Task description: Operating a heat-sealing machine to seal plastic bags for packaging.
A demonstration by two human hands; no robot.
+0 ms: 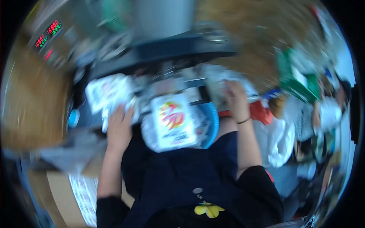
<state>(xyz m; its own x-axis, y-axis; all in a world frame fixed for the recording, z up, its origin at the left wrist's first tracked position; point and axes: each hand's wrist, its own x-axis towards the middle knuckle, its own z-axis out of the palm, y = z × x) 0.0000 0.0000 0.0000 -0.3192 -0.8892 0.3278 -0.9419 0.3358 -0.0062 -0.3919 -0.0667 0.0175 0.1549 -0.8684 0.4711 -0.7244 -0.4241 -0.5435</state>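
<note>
My left hand (119, 131) reaches forward with its fingers apart, touching or just over the near edge of a white printed plastic packet (110, 91). A second white packet (174, 121) with a red and yellow print lies across a blue round basin (213, 123) at my lap. On the basin's right, my right hand (238, 100) hangs with loosely bent fingers beside crumpled clear plastic (245, 81); I make out nothing in it. Motion blurs the fingertips of both hands.
A grey machine (163, 47) stands in front, with a red-lit display (47, 34) at the far left. A green box (296, 76), a red bag (261, 112) and a white plastic bag (281, 144) are on the right. A cardboard box (57, 193) is lower left.
</note>
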